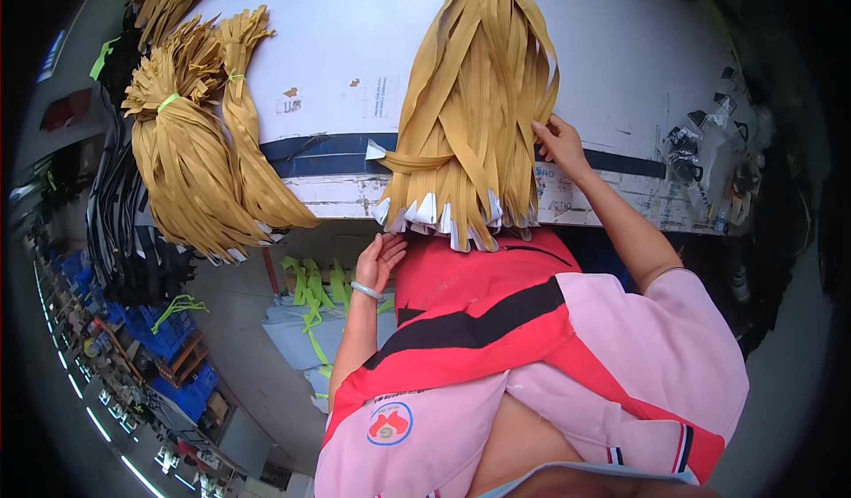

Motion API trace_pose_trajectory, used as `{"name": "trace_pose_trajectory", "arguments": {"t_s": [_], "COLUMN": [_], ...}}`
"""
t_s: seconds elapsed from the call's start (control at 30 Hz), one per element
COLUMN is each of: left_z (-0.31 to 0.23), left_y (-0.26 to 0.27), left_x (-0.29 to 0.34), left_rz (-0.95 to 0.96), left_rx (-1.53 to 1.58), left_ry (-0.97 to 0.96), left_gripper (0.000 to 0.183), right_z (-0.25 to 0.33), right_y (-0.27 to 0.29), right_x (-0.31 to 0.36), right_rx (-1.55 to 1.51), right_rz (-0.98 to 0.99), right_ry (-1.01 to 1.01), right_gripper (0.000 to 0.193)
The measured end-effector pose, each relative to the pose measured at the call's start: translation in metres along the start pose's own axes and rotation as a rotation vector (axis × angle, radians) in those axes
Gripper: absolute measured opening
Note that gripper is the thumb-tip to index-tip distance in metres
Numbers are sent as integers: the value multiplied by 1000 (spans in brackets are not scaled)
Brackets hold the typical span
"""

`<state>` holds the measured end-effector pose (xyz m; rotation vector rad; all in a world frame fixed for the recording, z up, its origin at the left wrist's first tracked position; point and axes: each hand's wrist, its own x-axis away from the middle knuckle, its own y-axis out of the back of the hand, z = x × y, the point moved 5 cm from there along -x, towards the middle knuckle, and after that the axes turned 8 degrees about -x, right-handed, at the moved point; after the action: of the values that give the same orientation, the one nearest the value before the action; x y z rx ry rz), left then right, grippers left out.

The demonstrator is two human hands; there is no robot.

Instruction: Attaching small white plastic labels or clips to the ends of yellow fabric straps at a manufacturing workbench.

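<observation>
long mustard-yellow fabric-strip bundle, upper centre, white-tipped lower ends splayed; left hand below, fingers loosely parted; right hand alongside, cannot tell if grasping.

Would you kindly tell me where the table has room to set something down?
The white table is mostly bare between the tied bundles and central tan strips, and from those strips toward the clear plastic. Both ends are crowded.
</observation>
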<state>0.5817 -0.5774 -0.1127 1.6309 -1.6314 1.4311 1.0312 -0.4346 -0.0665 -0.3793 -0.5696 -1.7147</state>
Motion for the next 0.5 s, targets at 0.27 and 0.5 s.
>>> {"name": "trace_pose_trajectory", "arguments": {"t_s": [0.27,0.5], "left_z": [196,212], "left_y": [81,67], "left_x": [4,28], "left_rz": [-563,-522], "left_rx": [-333,-239], "left_ry": [72,30], "left_gripper": [26,29], "right_z": [0,5], "right_y": [-6,-7], "right_x": [-8,-10], "right_rx": [77,147], "right_rz": [100,98], "right_ry": [32,39], "right_gripper": [28,26]}}
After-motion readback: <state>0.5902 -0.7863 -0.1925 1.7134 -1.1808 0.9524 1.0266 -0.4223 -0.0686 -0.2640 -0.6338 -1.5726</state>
